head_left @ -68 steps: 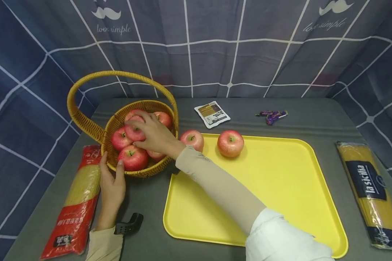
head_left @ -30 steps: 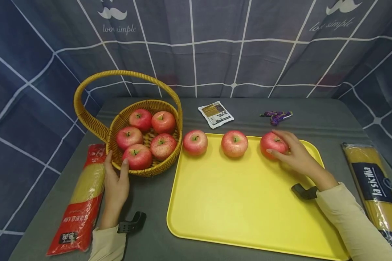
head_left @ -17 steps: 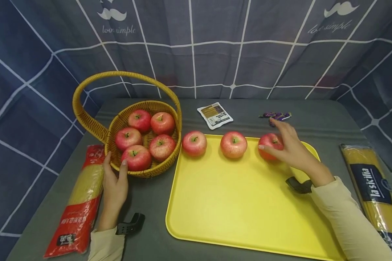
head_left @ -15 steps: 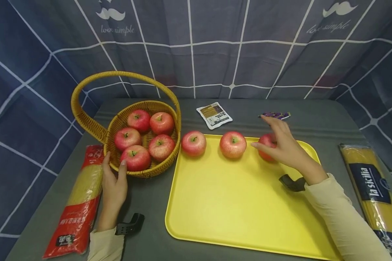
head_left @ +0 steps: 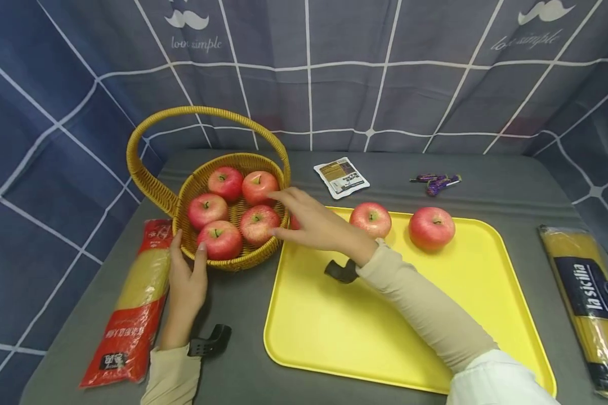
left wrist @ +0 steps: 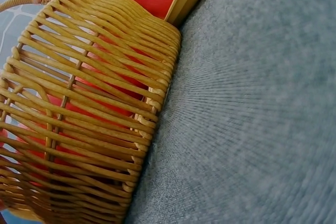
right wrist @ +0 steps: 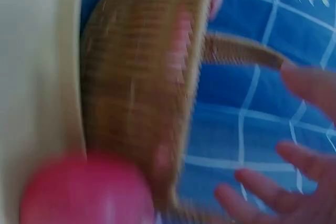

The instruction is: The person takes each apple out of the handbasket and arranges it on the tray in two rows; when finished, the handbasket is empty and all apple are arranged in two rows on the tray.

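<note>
A wicker basket (head_left: pixel 233 263) with a tall handle stands on the left, holding several red apples (head_left: pixel 220 240). My left hand (head_left: pixel 187 287) grips its near left rim, thumb on the inner side; in the left wrist view the fingertips show at the basket's top edge. Over the basket's right rim reaches my right hand (head_left: pixel 316 222), fingers spread and holding nothing. On the yellow tray (head_left: pixel 334 326), an apple (head_left: pixel 371 220) and another apple (head_left: pixel 432 228) sit along the back edge. A third apple (head_left: pixel 295 223) is mostly hidden behind the right hand. The right wrist view is blurred.
A red pasta packet (head_left: pixel 132 315) lies left of the basket, and a blue-labelled pasta packet (head_left: pixel 588 304) lies at the far right. Behind the tray are a white-edged snack pouch (head_left: pixel 342 177) and purple-wrapped candies (head_left: pixel 438 183). A checked curtain (head_left: pixel 344 84) encloses the table.
My right hand carried an apple from the basket to the tray's back right and let it go, then moved left to the basket. The left hand has stayed on the rim.
</note>
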Demonstrator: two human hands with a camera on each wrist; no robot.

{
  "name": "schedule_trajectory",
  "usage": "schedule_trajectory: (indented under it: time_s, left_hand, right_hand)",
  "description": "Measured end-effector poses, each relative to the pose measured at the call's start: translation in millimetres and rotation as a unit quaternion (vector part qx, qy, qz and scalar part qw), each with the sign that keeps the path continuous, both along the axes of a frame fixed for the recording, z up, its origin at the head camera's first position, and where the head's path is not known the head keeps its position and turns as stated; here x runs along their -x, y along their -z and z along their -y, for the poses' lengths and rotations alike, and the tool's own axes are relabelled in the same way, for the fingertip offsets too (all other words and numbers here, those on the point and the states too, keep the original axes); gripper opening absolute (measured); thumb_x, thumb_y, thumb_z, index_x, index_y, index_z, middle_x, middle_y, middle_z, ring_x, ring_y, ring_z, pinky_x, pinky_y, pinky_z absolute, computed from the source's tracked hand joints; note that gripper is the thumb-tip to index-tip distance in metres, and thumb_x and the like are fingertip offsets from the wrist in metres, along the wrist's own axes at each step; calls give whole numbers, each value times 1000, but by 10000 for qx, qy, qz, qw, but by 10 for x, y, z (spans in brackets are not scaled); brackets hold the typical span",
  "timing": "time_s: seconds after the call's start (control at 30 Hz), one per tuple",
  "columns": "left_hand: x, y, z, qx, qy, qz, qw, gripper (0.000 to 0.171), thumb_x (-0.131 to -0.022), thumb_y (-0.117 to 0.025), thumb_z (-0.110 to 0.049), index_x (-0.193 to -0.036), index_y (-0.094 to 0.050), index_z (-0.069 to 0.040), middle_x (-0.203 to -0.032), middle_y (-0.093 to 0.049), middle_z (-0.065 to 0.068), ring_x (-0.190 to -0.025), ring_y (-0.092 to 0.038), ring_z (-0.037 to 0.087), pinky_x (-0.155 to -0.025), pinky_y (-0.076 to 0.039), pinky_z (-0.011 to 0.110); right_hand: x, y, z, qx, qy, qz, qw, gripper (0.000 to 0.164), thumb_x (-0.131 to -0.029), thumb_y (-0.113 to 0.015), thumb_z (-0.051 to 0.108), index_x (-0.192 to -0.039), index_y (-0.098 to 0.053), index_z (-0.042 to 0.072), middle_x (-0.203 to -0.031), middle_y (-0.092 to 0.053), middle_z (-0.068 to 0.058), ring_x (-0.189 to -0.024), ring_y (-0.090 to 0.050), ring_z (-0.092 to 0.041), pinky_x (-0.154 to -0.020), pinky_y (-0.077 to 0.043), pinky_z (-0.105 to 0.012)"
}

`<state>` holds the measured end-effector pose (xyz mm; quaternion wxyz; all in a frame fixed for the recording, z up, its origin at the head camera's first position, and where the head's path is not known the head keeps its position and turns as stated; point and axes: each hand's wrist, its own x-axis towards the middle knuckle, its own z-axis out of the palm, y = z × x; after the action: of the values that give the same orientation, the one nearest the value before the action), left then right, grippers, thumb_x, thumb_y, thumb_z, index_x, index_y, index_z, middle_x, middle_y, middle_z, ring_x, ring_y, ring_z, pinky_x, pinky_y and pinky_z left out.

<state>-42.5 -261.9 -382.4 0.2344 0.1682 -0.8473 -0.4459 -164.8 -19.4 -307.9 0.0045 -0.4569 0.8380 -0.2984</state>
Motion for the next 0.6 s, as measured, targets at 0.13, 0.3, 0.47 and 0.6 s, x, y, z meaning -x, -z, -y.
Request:
schedule_trajectory:
  time_s: [0.13,0.3,0.47,0.6]
  left_hand:
    - [16,1,-17,-12,-4,35,10000,61,-93,-48,-32,-143,-21,-9,-147,-26,17,-136,-21,29,-110,-16,49]
    - [11,1,-18,-13,-29,55,10000,61,-93,-48,-32,-143,-21,-10,-147,-26,16,-136,-22,29,-110,-17,50]
    - [-4,-3,-10,-10,-36,53,10000,61,-93,-48,-31,-143,-21,-10,-147,-26,17,-136,-22,30,-110,-17,50]
    - [-4,-5,-8,4,-28,76,10000,61,-93,-48,-32,-143,-20,-10,-147,-26,17,-136,-22,30,-110,-17,50]
  right_hand:
    - [-2,87,429,-626,211,-499,9966,63,-83,-57,44,-136,-35,18,-124,-46,-7,-110,-47,-22,-93,-40,-39]
    - [42,190,733,-1315,520,-418,9891,73,-80,-61,47,-139,-30,17,-129,-43,-13,-109,-48,-27,-87,-44,-42]
    - [79,201,825,-1786,642,-213,9816,78,-76,-64,48,-140,-30,18,-124,-48,-13,-102,-52,-31,-84,-46,-42]
    - [85,209,817,-1287,757,-108,9887,78,-72,-69,46,-137,-36,18,-117,-54,-11,-101,-53,-30,-84,-47,-40]
